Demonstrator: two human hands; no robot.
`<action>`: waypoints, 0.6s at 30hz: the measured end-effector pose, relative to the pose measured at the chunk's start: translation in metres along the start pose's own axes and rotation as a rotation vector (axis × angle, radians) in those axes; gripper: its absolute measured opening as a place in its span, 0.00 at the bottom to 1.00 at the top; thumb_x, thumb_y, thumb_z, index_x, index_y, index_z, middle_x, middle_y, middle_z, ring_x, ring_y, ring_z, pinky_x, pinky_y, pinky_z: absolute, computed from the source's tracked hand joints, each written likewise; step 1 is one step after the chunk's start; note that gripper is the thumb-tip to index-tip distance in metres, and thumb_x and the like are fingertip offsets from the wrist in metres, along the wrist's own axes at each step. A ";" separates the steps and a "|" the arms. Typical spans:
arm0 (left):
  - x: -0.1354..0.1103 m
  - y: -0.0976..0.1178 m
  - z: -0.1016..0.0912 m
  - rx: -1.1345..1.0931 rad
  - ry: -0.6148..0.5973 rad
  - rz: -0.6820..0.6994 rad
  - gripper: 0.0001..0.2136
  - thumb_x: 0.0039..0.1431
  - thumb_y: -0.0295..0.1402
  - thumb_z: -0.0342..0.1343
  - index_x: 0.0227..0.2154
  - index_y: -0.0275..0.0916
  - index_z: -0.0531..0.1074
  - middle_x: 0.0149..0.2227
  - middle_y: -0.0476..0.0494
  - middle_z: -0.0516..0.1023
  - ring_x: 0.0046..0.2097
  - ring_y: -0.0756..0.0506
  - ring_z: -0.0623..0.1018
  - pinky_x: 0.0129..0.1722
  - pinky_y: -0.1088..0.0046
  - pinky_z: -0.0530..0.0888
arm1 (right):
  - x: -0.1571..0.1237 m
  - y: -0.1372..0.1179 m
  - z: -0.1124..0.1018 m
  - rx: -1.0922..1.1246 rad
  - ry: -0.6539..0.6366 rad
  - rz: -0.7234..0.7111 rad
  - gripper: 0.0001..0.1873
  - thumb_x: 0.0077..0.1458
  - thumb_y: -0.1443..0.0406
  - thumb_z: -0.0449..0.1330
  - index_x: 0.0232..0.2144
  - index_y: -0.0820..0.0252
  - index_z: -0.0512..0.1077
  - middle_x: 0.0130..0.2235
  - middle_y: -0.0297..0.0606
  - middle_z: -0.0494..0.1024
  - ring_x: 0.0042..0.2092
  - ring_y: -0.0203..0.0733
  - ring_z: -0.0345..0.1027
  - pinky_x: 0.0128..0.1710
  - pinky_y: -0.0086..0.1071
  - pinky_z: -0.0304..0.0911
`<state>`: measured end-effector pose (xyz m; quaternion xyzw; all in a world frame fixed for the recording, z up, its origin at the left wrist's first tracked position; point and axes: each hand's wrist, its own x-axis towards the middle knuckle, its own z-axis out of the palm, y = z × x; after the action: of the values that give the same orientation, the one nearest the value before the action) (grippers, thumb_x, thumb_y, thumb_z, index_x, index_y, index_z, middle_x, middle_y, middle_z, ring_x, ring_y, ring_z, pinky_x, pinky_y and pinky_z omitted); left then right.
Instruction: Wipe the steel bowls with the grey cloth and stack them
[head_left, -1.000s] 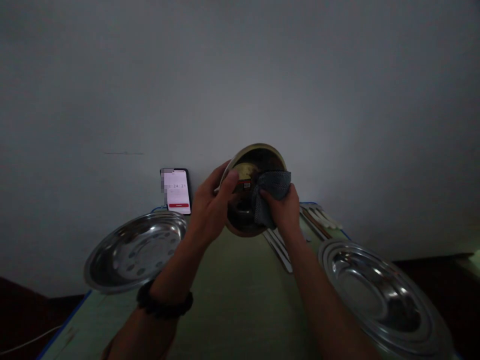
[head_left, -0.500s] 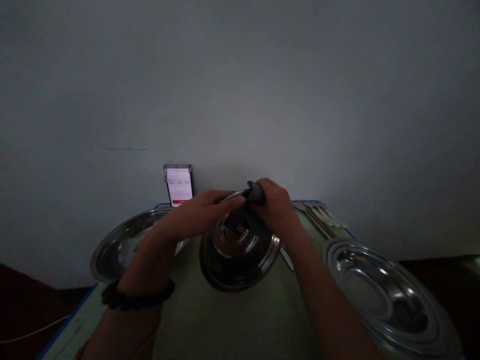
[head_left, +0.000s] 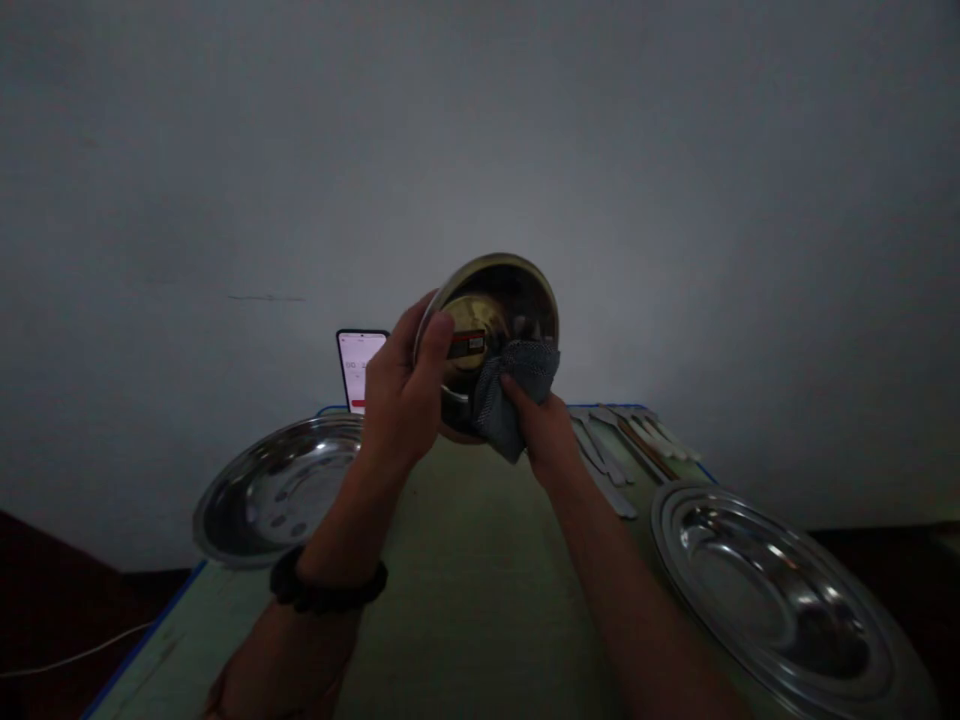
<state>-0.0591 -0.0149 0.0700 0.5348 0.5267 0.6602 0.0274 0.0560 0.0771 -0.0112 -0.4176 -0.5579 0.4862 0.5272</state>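
My left hand point(head_left: 401, 395) grips the left rim of a small steel bowl point(head_left: 501, 300), which is raised above the table and tilted so its inside faces me. A red and dark label sits inside the bowl near my thumb. My right hand point(head_left: 541, 428) is closed on a grey cloth point(head_left: 510, 385) and presses it against the lower inside of the bowl. A dark beaded bracelet is on my left wrist.
A large steel dish point(head_left: 281, 487) lies at the left of the green table point(head_left: 465, 590), another large steel dish point(head_left: 780, 590) at the right. Several pieces of cutlery point(head_left: 622, 440) lie at the back right. A lit phone point(head_left: 358, 368) leans on the grey wall.
Half a second ago the bowl was lowered near the table with both hands over its far rim. It is now lifted and tilted towards me again, the cloth inside it.
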 end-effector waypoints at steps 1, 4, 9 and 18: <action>0.002 -0.002 -0.003 0.037 0.003 -0.021 0.16 0.61 0.45 0.48 0.45 0.42 0.73 0.43 0.46 0.80 0.43 0.44 0.77 0.42 0.70 0.73 | 0.000 0.000 0.000 -0.065 -0.011 -0.030 0.23 0.47 0.51 0.62 0.37 0.65 0.77 0.38 0.48 0.82 0.39 0.48 0.77 0.35 0.37 0.70; 0.010 -0.008 -0.017 0.227 -0.085 -0.118 0.09 0.56 0.42 0.53 0.33 0.42 0.71 0.32 0.47 0.79 0.33 0.44 0.76 0.34 0.69 0.72 | 0.002 -0.004 -0.008 -0.203 -0.028 -0.113 0.18 0.43 0.55 0.65 0.32 0.64 0.77 0.33 0.45 0.82 0.37 0.50 0.75 0.36 0.39 0.67; 0.013 -0.019 -0.031 0.534 -0.454 -0.125 0.09 0.52 0.41 0.53 0.29 0.43 0.71 0.28 0.43 0.79 0.31 0.40 0.77 0.29 0.65 0.71 | 0.001 -0.017 -0.016 -0.538 -0.021 -0.446 0.07 0.49 0.62 0.60 0.29 0.60 0.75 0.31 0.40 0.78 0.34 0.46 0.69 0.37 0.38 0.63; 0.000 -0.036 -0.003 0.556 -0.626 -0.007 0.16 0.45 0.26 0.49 0.38 0.38 0.73 0.37 0.36 0.81 0.38 0.39 0.79 0.38 0.62 0.73 | -0.015 -0.015 0.000 -0.696 -0.016 -0.837 0.11 0.51 0.73 0.53 0.34 0.57 0.72 0.39 0.41 0.74 0.42 0.47 0.63 0.43 0.39 0.61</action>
<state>-0.0801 -0.0009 0.0448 0.6948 0.6530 0.2983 0.0427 0.0585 0.0601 0.0005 -0.3058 -0.8086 0.0247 0.5021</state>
